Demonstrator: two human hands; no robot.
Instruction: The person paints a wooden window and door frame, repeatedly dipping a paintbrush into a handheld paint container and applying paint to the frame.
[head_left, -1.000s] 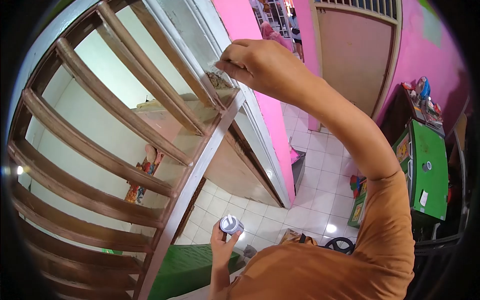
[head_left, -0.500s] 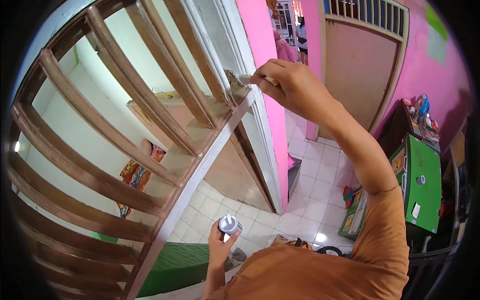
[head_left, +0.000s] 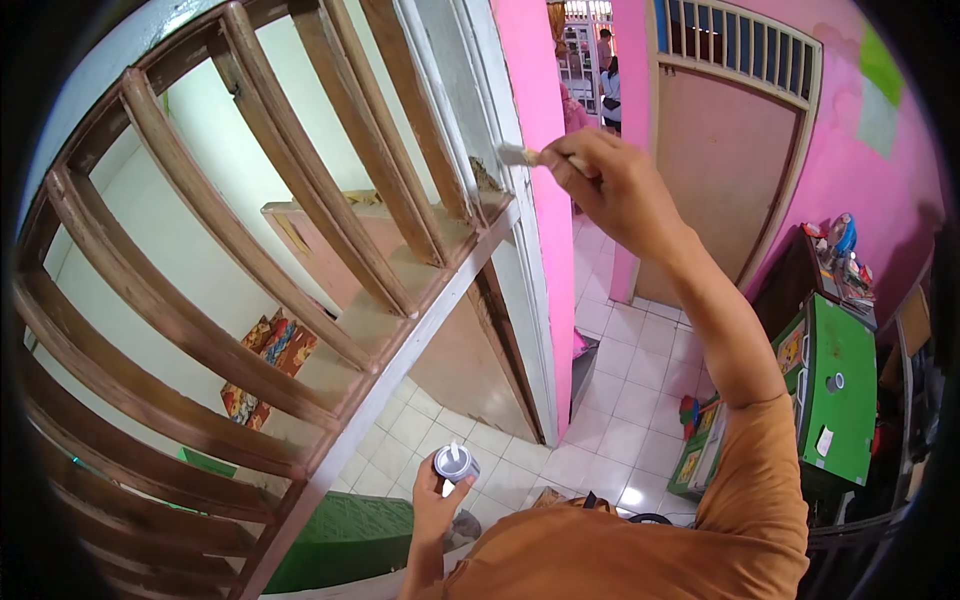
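My right hand [head_left: 615, 185] is closed around the handle of a paintbrush [head_left: 514, 154]. Its grey-white bristles point left, at the edge of a pale grey door frame [head_left: 497, 90]; whether they touch it I cannot tell. Lower down, my left hand [head_left: 432, 505] grips a small open can of paint [head_left: 457, 463], which has light grey contents and a white streak at the rim. A rough brown patch [head_left: 484, 178] shows in the frame's corner, just left of the brush. Brown wooden bars [head_left: 285, 150] rise from a crosspiece with a pale grey front [head_left: 425, 295].
Below the crosspiece stands a wooden door [head_left: 465, 365]. A green surface [head_left: 345, 540] lies beneath my left hand. To the right are a green cabinet [head_left: 845, 385] and a closed door [head_left: 725, 160]. People [head_left: 608, 85] show through the far doorway.
My right hand and brush have drawn slightly right from the frame's corner, showing more bristle. The view has shifted a little. My left hand still holds the can.
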